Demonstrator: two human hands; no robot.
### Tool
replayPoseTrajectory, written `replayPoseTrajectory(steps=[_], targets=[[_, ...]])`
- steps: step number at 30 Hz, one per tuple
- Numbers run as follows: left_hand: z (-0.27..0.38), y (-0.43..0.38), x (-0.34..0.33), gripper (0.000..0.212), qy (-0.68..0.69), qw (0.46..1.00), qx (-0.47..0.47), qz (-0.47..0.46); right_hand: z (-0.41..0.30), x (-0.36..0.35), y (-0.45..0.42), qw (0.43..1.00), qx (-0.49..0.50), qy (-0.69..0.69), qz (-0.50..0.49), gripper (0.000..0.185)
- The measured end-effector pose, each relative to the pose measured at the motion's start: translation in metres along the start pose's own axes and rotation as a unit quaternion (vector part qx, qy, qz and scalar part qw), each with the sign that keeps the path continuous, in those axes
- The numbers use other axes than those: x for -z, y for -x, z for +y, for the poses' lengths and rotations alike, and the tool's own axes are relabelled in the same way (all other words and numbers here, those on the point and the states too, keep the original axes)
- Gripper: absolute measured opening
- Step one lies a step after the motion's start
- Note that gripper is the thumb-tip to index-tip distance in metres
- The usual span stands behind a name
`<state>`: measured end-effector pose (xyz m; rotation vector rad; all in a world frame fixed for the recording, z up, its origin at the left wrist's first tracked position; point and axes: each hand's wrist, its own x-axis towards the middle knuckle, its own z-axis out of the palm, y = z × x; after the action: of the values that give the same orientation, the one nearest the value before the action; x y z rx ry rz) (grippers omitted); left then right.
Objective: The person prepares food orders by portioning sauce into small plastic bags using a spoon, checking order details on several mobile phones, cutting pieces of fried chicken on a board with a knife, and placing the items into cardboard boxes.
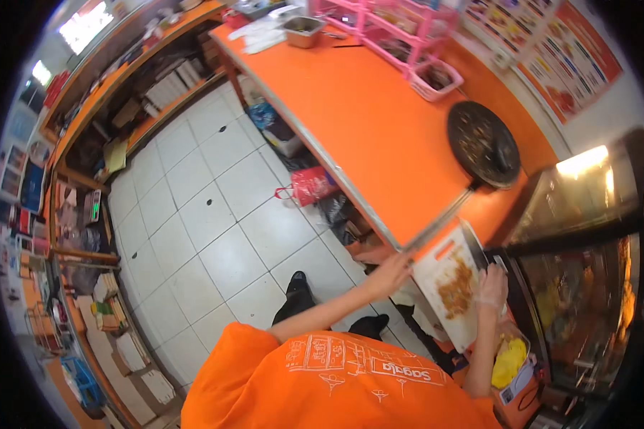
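My left hand (394,276) is at the near corner of the orange table (343,107), beside the upper left edge of a white cutting board (429,268); whether its fingers hold anything cannot be told. Brown chopped food (456,289) lies spread on the board. In a thin clear glove, my right hand (492,287) is at the board's right edge, closed around the handle end of a broad-bladed knife (473,244), whose blade points away. A dark frying pan (483,142) with food bits in it stands on the table beyond, a dark utensil in it.
Pink plastic racks (392,37), a pink basket (436,80) and a metal container (303,32) stand along the table. A glass display case (574,300) is close on the right. Beside my right forearm is a box with something yellow (509,362). Shelves line the left wall.
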<state>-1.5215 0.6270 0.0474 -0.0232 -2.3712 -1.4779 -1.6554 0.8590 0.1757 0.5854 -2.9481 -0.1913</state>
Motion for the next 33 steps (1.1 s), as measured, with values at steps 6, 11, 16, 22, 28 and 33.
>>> replayPoseTrajectory(steps=[6,11,16,22,28,33], targets=[[-0.096,0.12,0.1,0.028,0.056,0.96,0.213,-0.173,-0.232,-0.009,0.017,0.921,0.203,-0.332,0.011,0.016],[-0.18,0.256,0.123,0.016,-0.028,0.941,0.315,-0.122,-0.337,-0.177,0.005,0.897,0.256,-0.208,-0.294,0.021],[-0.248,0.259,0.142,0.016,-0.072,0.902,0.398,-0.151,-0.351,-0.396,-0.073,0.956,0.132,-0.129,-0.229,0.014],[-0.433,0.178,0.063,0.022,-0.084,0.935,0.325,-0.11,-0.401,-0.495,-0.162,0.912,0.1,0.017,-0.398,0.023],[-0.526,0.072,-0.056,0.042,0.13,0.903,0.396,-0.105,-0.365,-0.561,-0.164,0.884,0.19,-0.019,-0.427,0.025],[-0.523,0.017,-0.11,0.064,0.231,0.823,0.499,-0.139,-0.372,-0.561,-0.163,0.906,0.215,0.047,-0.362,0.021]])
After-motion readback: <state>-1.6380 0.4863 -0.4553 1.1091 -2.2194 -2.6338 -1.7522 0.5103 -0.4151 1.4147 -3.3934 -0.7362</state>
